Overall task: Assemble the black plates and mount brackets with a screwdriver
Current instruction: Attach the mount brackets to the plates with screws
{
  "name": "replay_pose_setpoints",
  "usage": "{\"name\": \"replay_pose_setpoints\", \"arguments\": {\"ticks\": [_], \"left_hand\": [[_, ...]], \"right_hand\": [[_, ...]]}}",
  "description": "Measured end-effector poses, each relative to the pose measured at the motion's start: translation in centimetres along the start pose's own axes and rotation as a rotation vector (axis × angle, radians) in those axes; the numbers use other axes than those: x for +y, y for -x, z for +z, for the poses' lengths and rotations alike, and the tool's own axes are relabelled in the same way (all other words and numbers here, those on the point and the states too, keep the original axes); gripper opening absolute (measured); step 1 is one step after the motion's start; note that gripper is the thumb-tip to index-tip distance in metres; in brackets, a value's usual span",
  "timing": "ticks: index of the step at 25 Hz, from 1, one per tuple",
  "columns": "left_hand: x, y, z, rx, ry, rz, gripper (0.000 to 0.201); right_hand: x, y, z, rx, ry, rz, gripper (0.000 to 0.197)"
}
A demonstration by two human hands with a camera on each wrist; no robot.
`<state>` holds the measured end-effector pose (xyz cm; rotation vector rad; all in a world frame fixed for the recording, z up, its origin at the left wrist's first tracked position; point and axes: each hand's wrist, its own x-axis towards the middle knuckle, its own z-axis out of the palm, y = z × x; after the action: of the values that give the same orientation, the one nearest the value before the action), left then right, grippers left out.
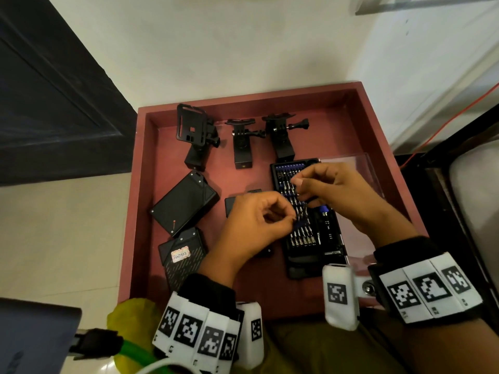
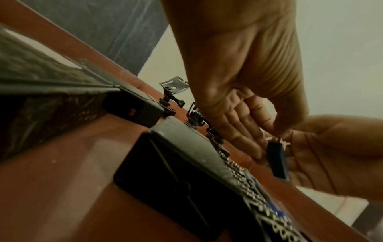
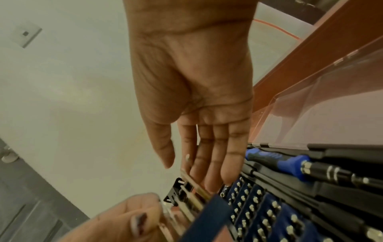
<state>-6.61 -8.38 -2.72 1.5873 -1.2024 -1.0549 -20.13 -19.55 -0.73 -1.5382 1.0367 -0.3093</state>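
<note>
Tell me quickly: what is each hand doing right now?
Left hand: pinches a blue bit strip.
Right hand: open, holding nothing that shows.

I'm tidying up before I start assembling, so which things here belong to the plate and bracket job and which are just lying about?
For the job:
black plates in the red tray
mount brackets
bit set case
screwdriver
blue bit strip, held by the left hand near the right hand

Lying about:
orange cable
green tube
</note>
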Motion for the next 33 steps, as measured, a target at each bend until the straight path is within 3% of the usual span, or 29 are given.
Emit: {"name": "replay_pose_setpoints", "arguments": {"ticks": [3,6,13,19,25,30,33], "left_hand": [[0.3,-0.3,-1.2,0.136,0.241,-0.109,0.024],[0.5,-0.4,-2.0,0.224,0.407,-0.169,0.017],[0.4,-0.5,-2.6,0.305,0.634,-0.162,0.012],[0.1,-0.7,-2.4,0.358,0.632,-0.147,0.018],[0.1,-0.8,-2.4,0.355,0.567,-0.102,0.024],[0.2,-0.8,-2.4,0.318,0.544,-0.086,0.027],[0.2,-0.8,-2.4,0.321,0.547,-0.080,0.026]], "right_hand": [[-0.3,0.4,-0.2,-0.215,-0.138,0.064,0.018],[-0.6,0.4,0.1,-0.269,-0.280,0.036,0.028],[-1.2,-0.1,1.8,-0.127,-0.483,-0.019,0.034],[-1.2,-0.4,2.3,-0.073,-0.502,-0.030,0.036],[-1.6,-0.6,2.0,0.210,-0.596,-0.219,0.014],[-2.3,-0.4,2.2,0.109,-0.646,-0.289,0.030],[-2.2,-0.3,2.2,0.039,-0.618,-0.303,0.025]]}}
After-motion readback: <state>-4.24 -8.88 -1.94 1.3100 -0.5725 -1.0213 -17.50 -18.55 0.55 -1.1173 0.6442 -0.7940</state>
